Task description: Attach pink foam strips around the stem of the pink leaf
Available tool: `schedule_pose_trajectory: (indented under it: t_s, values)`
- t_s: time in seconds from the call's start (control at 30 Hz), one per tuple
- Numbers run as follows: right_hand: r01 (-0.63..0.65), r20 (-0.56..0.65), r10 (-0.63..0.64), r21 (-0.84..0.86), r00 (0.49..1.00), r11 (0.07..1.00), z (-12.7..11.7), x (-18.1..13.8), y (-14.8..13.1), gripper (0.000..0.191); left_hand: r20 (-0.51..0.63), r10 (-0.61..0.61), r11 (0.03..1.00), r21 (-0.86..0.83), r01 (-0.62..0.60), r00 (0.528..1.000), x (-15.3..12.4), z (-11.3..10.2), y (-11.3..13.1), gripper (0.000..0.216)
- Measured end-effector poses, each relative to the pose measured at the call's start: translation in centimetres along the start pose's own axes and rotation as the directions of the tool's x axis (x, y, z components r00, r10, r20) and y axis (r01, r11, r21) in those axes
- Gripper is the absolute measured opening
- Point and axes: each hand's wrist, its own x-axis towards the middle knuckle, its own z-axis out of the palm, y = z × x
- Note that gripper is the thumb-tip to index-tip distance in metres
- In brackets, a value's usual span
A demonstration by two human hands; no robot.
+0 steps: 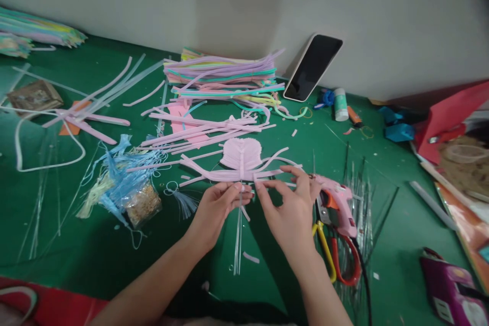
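A pink fan-shaped piece made of flattened straws (241, 155) lies on the green table (389, 244), with loose pink strips spreading left and right from its base. My left hand (218, 208) pinches the strips at the lower middle of the piece, fingers closed. My right hand (287, 205) pinches a pink strip (267, 175) just to the right of it, with the other fingers raised. Thin clear wires (238, 237) hang down from between the two hands.
A pink glue gun (338, 202) and scissors with yellow and red handles (336, 260) lie right of my right hand. Stacked pastel straws (221, 77), a leaning phone (313, 67), a blue tassel bundle (122, 179), a glue bottle (340, 104) and a red bag (446, 120) surround the spot.
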Motion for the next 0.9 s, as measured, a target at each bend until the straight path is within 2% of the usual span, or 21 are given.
schedule_pose_trajectory:
  t_s: [0.07,0.13,0.2,0.23,0.27,0.3,0.37,0.4,0.43,0.47,0.53,0.6,0.67,0.7,0.8,0.9]
  values:
    - [0.018,0.022,-0.018,0.019,1.0,1.0,0.1,0.0,-0.1,0.02,0.029,0.001,1.0,0.008,-0.001,1.0,0.0,-0.1,0.1,0.025]
    - [-0.031,-0.02,0.032,0.06,0.999,0.998,-0.1,-0.3,-0.5,0.016,0.056,-0.012,1.0,0.009,0.012,0.998,0.0,-0.1,0.2,0.024]
    - [-0.151,-0.021,0.156,0.161,0.988,0.975,-0.6,-0.8,-0.8,0.019,0.065,-0.03,1.0,0.002,0.03,0.997,0.0,-0.2,0.2,0.023]
    - [-0.24,0.052,0.234,0.246,0.971,0.939,-0.9,-1.2,-1.0,0.022,0.064,-0.029,1.0,-0.005,0.03,0.998,0.0,-0.3,0.2,0.021]
    - [-0.346,0.186,0.298,0.344,0.936,0.873,-1.2,-1.6,-1.1,0.026,0.065,-0.023,1.0,-0.009,0.024,0.998,0.0,-0.3,0.2,0.02]
    - [-0.467,0.367,0.323,0.431,0.872,0.772,-1.4,-2.0,-1.2,0.031,0.07,-0.015,1.0,-0.008,0.016,0.997,0.0,-0.4,0.2,0.019]
    - [-0.703,0.698,0.243,0.505,0.674,0.501,-1.6,-2.7,-1.4,0.037,0.084,-0.02,1.0,0.007,0.02,0.996,0.0,-0.5,0.2,0.019]
    - [-0.787,0.791,0.177,0.502,0.585,0.359,-1.5,-3.0,-1.5,0.038,0.094,-0.035,0.999,0.017,0.033,0.995,0.0,-0.5,0.2,0.02]
    - [-0.842,0.845,0.119,0.489,0.522,0.226,-1.3,-3.2,-1.6,0.037,0.105,-0.052,0.998,0.023,0.05,0.993,0.0,-0.5,0.2,0.021]
    - [-0.875,0.873,0.078,0.473,0.481,0.106,-1.1,-3.3,-1.7,0.035,0.117,-0.066,0.998,0.022,0.064,0.991,0.0,-0.6,0.2,0.022]
    - [-0.892,0.896,0.03,0.445,0.444,-0.083,-0.7,-3.5,-1.9,0.031,0.137,-0.086,0.996,-0.012,0.088,0.987,0.0,-0.6,0.2,0.021]
    - [-0.893,0.906,-0.015,0.414,0.423,-0.179,-0.5,-3.8,-2.0,0.03,0.136,-0.098,0.992,-0.07,0.108,0.986,0.0,-0.6,0.3,0.019]
    - [-0.901,0.912,-0.044,0.394,0.408,-0.18,-0.5,-4.2,-2.1,0.03,0.132,-0.092,0.989,-0.104,0.106,0.987,-0.1,-0.6,0.4,0.017]
    - [-0.906,0.912,-0.042,0.397,0.407,-0.146,-0.5,-4.5,-2.1,0.031,0.129,-0.075,0.99,-0.106,0.089,0.989,-0.1,-0.6,0.4,0.017]
    - [-0.896,0.896,0.039,0.439,0.442,0.058,-0.8,-5.4,-2.2,0.034,0.125,-0.004,0.995,-0.095,0.016,0.992,-0.1,-0.7,0.4,0.017]
    - [-0.821,0.822,0.165,0.485,0.546,0.301,-0.8,-6.3,-2.3,0.034,0.146,0.006,0.996,-0.09,0.008,0.989,-0.1,-0.7,0.4,0.017]
